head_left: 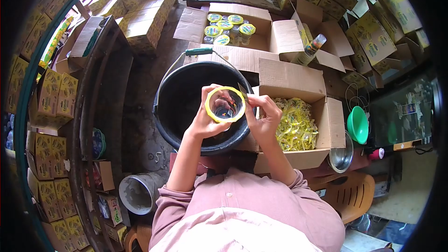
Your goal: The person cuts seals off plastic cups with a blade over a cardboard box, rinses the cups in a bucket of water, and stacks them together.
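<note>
Carton-lined rm: cup held over bucket

In a rm stacked w/ printed cartons (44, 149), 1 yellow-rimmed cup (225, 104) was held above 1 black bucket (170, 105), rim facing up, prob. so it could be reached. The left hand (203, 117) was wrapped round its side; the right hand (265, 114) was narrowed, w/ 1 thin blade-like piece (243, 91) pinched at the rim; contact couldn't be told. The bucket was apparently placed below so drips/scraps would be caught. At rt, 1 open carton (291, 78) was filled w/ yellow strips (296, 128) (uncountable), presumably placed w/in reach. Beyond the bucket, approx. 6 yellow-topped cups (225, 24) were grouped in another carton (191, 24).
</note>
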Action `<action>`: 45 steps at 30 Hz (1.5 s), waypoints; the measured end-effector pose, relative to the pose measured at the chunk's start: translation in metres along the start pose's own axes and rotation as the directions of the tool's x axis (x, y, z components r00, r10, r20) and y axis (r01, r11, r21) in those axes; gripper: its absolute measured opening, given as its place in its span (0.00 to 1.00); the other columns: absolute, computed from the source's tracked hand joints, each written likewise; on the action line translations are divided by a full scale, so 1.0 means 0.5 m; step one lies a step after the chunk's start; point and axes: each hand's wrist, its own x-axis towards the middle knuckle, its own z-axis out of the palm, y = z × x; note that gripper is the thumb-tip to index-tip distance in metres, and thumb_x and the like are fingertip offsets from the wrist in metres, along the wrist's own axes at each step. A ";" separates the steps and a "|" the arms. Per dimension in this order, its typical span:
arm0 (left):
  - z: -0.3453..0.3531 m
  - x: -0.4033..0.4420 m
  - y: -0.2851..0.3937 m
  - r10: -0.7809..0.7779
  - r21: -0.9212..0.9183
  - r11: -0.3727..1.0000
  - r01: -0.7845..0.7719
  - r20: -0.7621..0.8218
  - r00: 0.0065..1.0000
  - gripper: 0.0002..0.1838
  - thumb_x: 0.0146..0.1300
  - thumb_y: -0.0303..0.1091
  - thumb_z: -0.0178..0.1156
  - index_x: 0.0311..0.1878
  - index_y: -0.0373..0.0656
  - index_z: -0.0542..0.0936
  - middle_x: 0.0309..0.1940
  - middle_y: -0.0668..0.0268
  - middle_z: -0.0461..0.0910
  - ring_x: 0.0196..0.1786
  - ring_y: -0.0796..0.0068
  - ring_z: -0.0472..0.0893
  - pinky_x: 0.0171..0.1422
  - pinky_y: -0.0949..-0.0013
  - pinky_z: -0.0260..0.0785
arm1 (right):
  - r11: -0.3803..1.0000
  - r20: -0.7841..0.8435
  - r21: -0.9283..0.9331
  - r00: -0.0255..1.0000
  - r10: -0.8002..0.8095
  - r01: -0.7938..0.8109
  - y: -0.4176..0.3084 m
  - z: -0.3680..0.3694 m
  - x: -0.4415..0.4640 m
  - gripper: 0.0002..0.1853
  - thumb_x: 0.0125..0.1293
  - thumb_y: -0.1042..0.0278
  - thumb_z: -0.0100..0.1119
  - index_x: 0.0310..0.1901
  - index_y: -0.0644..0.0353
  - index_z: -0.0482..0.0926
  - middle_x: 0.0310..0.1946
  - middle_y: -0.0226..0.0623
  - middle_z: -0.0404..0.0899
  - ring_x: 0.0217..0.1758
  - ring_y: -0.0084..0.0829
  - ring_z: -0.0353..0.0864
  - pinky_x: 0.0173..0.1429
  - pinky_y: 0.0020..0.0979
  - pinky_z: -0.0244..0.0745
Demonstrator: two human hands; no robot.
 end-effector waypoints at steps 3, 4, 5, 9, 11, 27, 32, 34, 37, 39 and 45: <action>0.004 0.008 0.017 -0.018 0.095 0.995 0.013 0.051 0.999 0.34 0.40 0.32 0.67 0.53 0.38 0.64 0.45 0.61 0.66 0.48 0.71 0.72 0.54 0.69 0.67 | 0.998 -0.041 -0.055 0.999 -0.007 0.005 -0.012 -0.014 -0.006 0.11 0.48 0.83 0.62 0.35 0.62 0.80 0.23 0.35 0.77 0.25 0.26 0.78 0.31 0.25 0.72; 0.013 0.011 0.030 -0.020 0.113 0.994 0.013 0.061 0.998 0.33 0.40 0.31 0.66 0.53 0.38 0.64 0.46 0.61 0.67 0.50 0.71 0.72 0.56 0.69 0.66 | 0.997 -0.059 -0.079 0.998 -0.010 0.006 -0.020 -0.022 -0.007 0.11 0.48 0.83 0.62 0.35 0.62 0.80 0.23 0.36 0.77 0.25 0.26 0.78 0.31 0.25 0.72; 0.022 0.015 0.044 -0.019 0.132 0.991 0.009 0.073 0.997 0.32 0.41 0.30 0.65 0.52 0.37 0.65 0.46 0.60 0.68 0.51 0.70 0.72 0.58 0.68 0.65 | 0.995 -0.079 -0.102 0.997 -0.017 0.009 -0.028 -0.030 -0.006 0.10 0.48 0.83 0.62 0.35 0.62 0.80 0.24 0.36 0.78 0.25 0.26 0.78 0.31 0.26 0.72; 0.088 0.008 0.089 0.092 0.165 0.981 -0.098 0.043 0.995 0.31 0.46 0.25 0.58 0.57 0.36 0.62 0.51 0.57 0.69 0.54 0.68 0.71 0.62 0.66 0.62 | 0.978 -0.136 -0.190 0.984 -0.118 0.091 -0.065 -0.068 -0.009 0.11 0.48 0.83 0.62 0.35 0.61 0.80 0.24 0.36 0.77 0.25 0.28 0.77 0.32 0.26 0.72; 0.134 -0.004 0.081 0.128 0.183 0.975 -0.124 -0.014 0.992 0.35 0.45 0.25 0.64 0.57 0.37 0.60 0.48 0.58 0.69 0.51 0.71 0.73 0.58 0.67 0.65 | 0.964 -0.147 -0.235 0.975 -0.164 0.127 -0.072 -0.090 -0.017 0.11 0.48 0.83 0.62 0.35 0.61 0.80 0.24 0.36 0.77 0.26 0.29 0.77 0.31 0.27 0.72; 0.347 -0.040 0.039 0.036 0.279 0.959 -0.041 0.025 0.999 0.35 0.39 0.21 0.66 0.54 0.40 0.64 0.48 0.61 0.68 0.51 0.71 0.73 0.54 0.69 0.68 | 0.996 -0.133 -0.093 0.991 0.005 -0.017 -0.050 -0.324 -0.070 0.13 0.47 0.85 0.62 0.36 0.62 0.79 0.26 0.36 0.78 0.27 0.27 0.79 0.32 0.25 0.72; 0.398 -0.035 0.027 -0.008 0.219 0.976 0.005 0.012 1.000 0.34 0.41 0.21 0.66 0.55 0.40 0.64 0.49 0.62 0.66 0.54 0.71 0.70 0.55 0.68 0.68 | 0.982 -0.162 -0.188 0.986 -0.034 0.003 -0.043 -0.379 -0.085 0.11 0.48 0.83 0.62 0.35 0.61 0.79 0.25 0.35 0.78 0.26 0.26 0.78 0.31 0.25 0.72; 0.420 -0.036 0.014 -0.003 0.210 0.978 0.002 0.004 1.000 0.34 0.41 0.21 0.66 0.56 0.40 0.64 0.49 0.62 0.66 0.54 0.71 0.69 0.54 0.69 0.68 | 0.978 -0.174 -0.207 0.984 -0.028 -0.009 -0.037 -0.397 -0.093 0.11 0.48 0.83 0.63 0.35 0.61 0.79 0.25 0.36 0.78 0.26 0.27 0.78 0.31 0.25 0.72; 0.444 -0.035 0.003 0.002 0.218 0.976 -0.004 0.008 1.000 0.34 0.41 0.22 0.66 0.55 0.40 0.64 0.49 0.62 0.66 0.54 0.71 0.69 0.54 0.69 0.68 | 0.975 -0.170 -0.222 0.985 -0.027 -0.012 -0.033 -0.420 -0.096 0.12 0.48 0.83 0.62 0.35 0.61 0.79 0.25 0.36 0.78 0.26 0.27 0.78 0.31 0.25 0.73; 0.453 -0.030 -0.001 0.005 0.248 0.969 -0.016 0.044 0.999 0.34 0.41 0.22 0.67 0.55 0.40 0.64 0.48 0.63 0.65 0.53 0.72 0.70 0.54 0.70 0.68 | 0.970 -0.160 -0.242 0.986 -0.049 0.009 -0.029 -0.431 -0.090 0.12 0.48 0.84 0.62 0.36 0.61 0.79 0.25 0.36 0.78 0.26 0.28 0.78 0.32 0.25 0.73; 0.460 -0.013 -0.015 0.000 0.230 0.973 -0.021 0.094 0.996 0.32 0.40 0.22 0.67 0.52 0.40 0.66 0.46 0.63 0.64 0.51 0.72 0.70 0.53 0.70 0.69 | 0.990 -0.131 -0.141 0.991 -0.036 0.017 0.011 -0.441 -0.063 0.12 0.47 0.84 0.62 0.35 0.61 0.79 0.25 0.36 0.78 0.26 0.27 0.79 0.32 0.25 0.72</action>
